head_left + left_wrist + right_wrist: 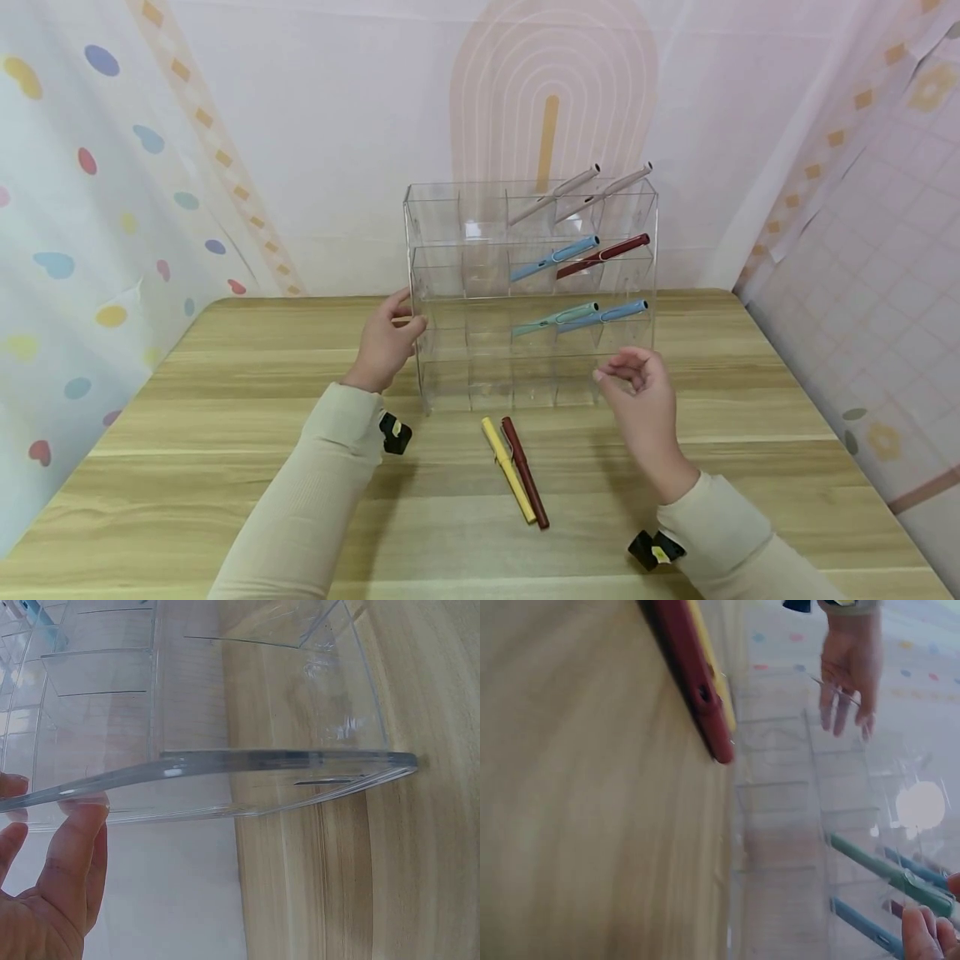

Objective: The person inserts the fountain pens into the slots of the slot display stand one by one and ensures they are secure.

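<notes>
A clear acrylic pen rack [487, 296] with tiers of compartments stands upright on the table. My left hand [386, 342] holds its left side edge, thumb in front and fingers behind; the left wrist view shows the thumb [71, 855] against the clear panel. By the rack's lower right front is my right hand [641, 400], fingers loosely bent, with nothing visible in it. Six slanted pens fill the right-hand columns: two pale ones on top, a light blue pen [555, 260] and dark red pen [603, 256] below, then a green pen [555, 319] and blue pen [606, 316].
In front of the rack, a yellow pen [508, 471] and another dark red pen [525, 472] lie side by side on the wooden table [247, 442]. Patterned curtains [337, 125] hang behind and at both sides.
</notes>
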`<state>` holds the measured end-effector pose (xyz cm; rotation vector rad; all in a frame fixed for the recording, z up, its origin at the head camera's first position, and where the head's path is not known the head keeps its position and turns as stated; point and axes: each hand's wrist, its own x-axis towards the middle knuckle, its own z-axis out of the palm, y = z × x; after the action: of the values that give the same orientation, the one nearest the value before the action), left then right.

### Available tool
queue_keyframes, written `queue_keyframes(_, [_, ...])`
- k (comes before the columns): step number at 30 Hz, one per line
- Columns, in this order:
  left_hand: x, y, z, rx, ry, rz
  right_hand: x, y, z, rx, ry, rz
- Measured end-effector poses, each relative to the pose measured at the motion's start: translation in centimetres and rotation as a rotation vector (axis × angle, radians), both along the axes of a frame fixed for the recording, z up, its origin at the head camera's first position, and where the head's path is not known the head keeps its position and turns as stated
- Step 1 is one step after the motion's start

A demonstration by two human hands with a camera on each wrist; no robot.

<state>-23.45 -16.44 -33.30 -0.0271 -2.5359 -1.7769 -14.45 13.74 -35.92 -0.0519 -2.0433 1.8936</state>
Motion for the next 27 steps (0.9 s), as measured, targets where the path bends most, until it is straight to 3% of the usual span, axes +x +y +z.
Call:
queue_keyframes(8, [0.0, 0.0, 0.0, 0.0, -0.002, -0.004, 0.5, -1.6, -1.2, 0.14, -0.153, 0.181])
queue_keyframes(18, [0.1, -0.1, 0.0, 0.009, -0.004, -0.014, 0.0, -3.4, -2.4, 0.248, -0.29, 0.345])
queue_keyframes(27, [0.0, -0.1, -0.1, 0.014, 0.009, -0.018, -0.4, -4.9, -2.8, 0.352, -0.336, 0.44])
